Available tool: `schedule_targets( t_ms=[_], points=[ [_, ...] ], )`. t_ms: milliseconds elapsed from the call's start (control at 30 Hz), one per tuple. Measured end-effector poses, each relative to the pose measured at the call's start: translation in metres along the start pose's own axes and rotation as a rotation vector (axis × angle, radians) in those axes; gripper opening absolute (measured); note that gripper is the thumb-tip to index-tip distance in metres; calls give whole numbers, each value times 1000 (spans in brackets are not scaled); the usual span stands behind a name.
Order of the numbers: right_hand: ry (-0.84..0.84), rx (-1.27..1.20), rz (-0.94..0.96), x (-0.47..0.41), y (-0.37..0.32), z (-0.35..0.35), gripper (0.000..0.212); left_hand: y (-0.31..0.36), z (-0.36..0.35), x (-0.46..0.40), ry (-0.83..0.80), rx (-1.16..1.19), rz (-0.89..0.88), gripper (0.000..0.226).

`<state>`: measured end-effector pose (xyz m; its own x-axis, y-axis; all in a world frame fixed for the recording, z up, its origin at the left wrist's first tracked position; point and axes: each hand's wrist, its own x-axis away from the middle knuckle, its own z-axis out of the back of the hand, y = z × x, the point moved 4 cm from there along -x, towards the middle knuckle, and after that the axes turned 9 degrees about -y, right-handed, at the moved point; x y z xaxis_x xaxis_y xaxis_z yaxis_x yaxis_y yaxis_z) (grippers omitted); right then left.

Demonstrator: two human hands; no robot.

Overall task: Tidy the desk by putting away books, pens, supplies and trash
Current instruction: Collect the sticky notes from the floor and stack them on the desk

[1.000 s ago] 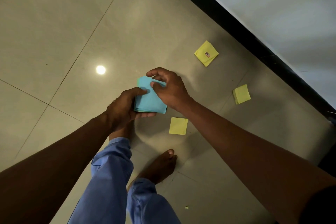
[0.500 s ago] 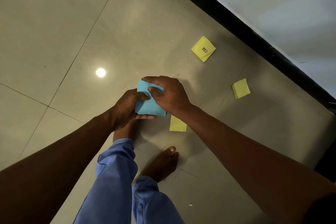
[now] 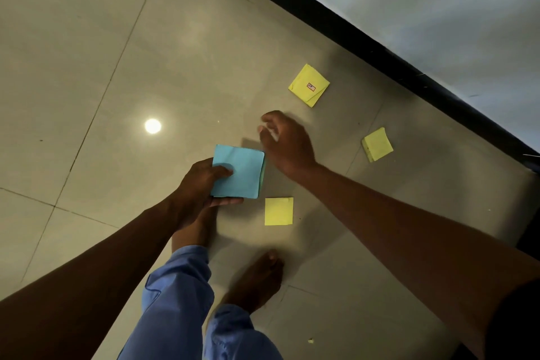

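My left hand (image 3: pixel 201 181) holds a stack of blue sticky notes (image 3: pixel 238 172) above the tiled floor, thumb pressed on top. My right hand (image 3: pixel 285 143) hovers just right of and above the stack, fingers apart and holding nothing. Three yellow sticky-note pads lie on the floor: a single square (image 3: pixel 278 211) just below the blue stack, a pad with a small red label (image 3: pixel 309 85) farther away, and a thicker pad (image 3: pixel 377 144) to the right near the wall.
The beige tile floor (image 3: pixel 117 67) reflects a ceiling light (image 3: pixel 152 126). A black skirting strip (image 3: pixel 380 52) runs diagonally along a pale wall at the right. My bare feet (image 3: pixel 257 280) and blue trouser legs (image 3: pixel 178 301) stand below. A tiny yellow scrap (image 3: pixel 310 340) lies near the bottom.
My right hand has let go of the blue stack and moved up and right, opening. The left hand keeps the stack alone.
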<state>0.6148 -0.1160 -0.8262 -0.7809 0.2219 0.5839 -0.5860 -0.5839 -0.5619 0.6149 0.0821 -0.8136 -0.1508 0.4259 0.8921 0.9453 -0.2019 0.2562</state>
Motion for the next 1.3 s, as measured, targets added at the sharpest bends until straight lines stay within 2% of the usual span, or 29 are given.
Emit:
schedule_targets(
  t_ms=[233,400,667,800,900,1067,1133,1300],
  points=[
    [93,405,-249,-80,65,64,55,14,8,-19,9,-19,-1,31],
    [129,492,-253,-111,65,84,51,17,19,-23,23,13,1,29],
    [110,537,-365,-122,62,79,66,12,34,-24,-1,106,6,34],
    [85,513,-363,-117,58,92,57,11,30,-20,-7,139,-9,36],
    [112,430,-289,-101,47,92,33,13,25,-14,3,169,-26,38],
    [105,84,-227,-54,31,82,13,14,17,-3,17,211,-41,42],
    [133,-38,-207,-31,20,75,13,13,14,1,28,211,-57,44],
    [153,-534,-214,29,3,58,14,7,1,13,66,205,-63,45]
  ],
)
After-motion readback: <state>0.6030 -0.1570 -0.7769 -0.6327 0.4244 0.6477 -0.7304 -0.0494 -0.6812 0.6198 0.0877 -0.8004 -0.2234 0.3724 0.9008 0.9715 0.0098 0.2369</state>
